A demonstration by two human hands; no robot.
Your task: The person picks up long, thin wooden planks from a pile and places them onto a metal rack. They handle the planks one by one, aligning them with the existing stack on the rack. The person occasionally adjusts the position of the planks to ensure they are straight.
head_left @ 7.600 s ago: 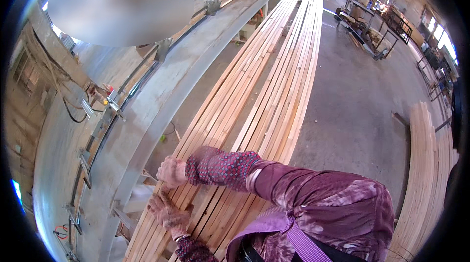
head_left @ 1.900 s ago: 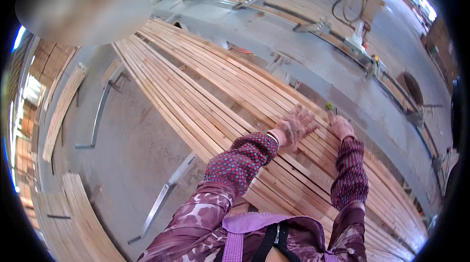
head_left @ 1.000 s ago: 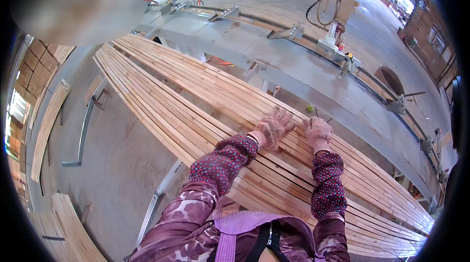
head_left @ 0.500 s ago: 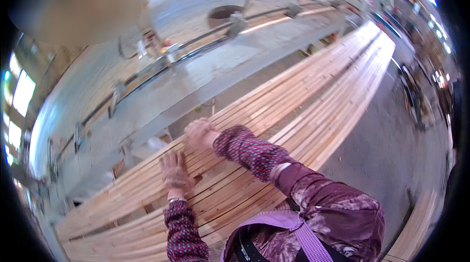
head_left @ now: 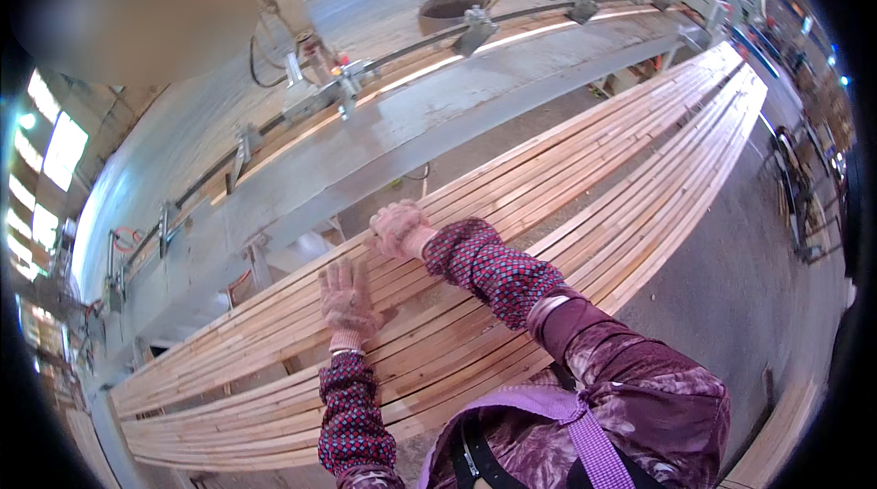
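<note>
Long, pale wooden strips [head_left: 557,153] lie side by side in two groups, with a narrow gap between them. My left hand [head_left: 350,304], in a pinkish work glove, lies flat on the far group, fingers stretched out toward its far edge. Just to the right, my right hand [head_left: 402,230], gloved too, has its fingers curled over the outermost strips at that far edge. The fingertips are partly hidden. Patterned sleeve covers reach over both wrists.
Beyond the strips runs a long grey metal machine bed [head_left: 365,147] with a rail and clamps [head_left: 475,31]. A round bin [head_left: 448,12] stands behind it. More timber [head_left: 775,439] lies at the lower right, and dark metal equipment [head_left: 799,183] stands at the right.
The view has shifted, so the strips and machine bed sit further right in the picture. Both hands keep about the same place on the strips.
</note>
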